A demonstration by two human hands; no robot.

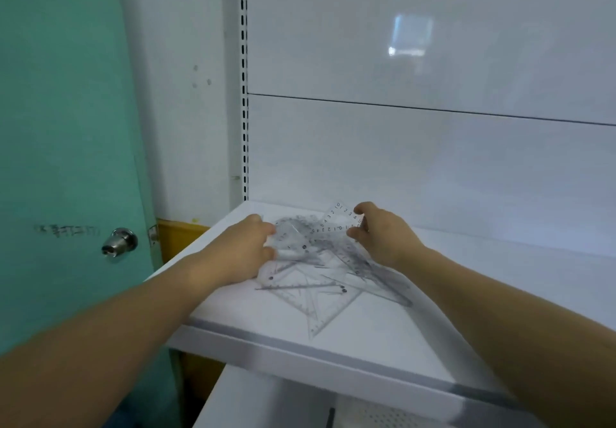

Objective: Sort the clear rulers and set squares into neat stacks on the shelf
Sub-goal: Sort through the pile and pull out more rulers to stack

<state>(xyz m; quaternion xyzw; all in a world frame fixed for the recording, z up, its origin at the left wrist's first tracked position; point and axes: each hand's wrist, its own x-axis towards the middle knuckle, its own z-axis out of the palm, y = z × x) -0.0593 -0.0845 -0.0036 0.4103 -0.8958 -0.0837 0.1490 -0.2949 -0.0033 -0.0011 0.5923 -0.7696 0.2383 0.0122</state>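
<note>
Left hand (245, 249) and right hand (383, 235) seemingly pinch rulers (316, 260).

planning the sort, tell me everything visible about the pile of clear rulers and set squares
The pile is a jumbled, overlapping heap of transparent plastic pieces with dark scale marks, lying mostly flat on the white shelf, towards its left end. The left hand grips pieces at its left edge; the right hand pinches one numbered piece lifted at the back.
</note>
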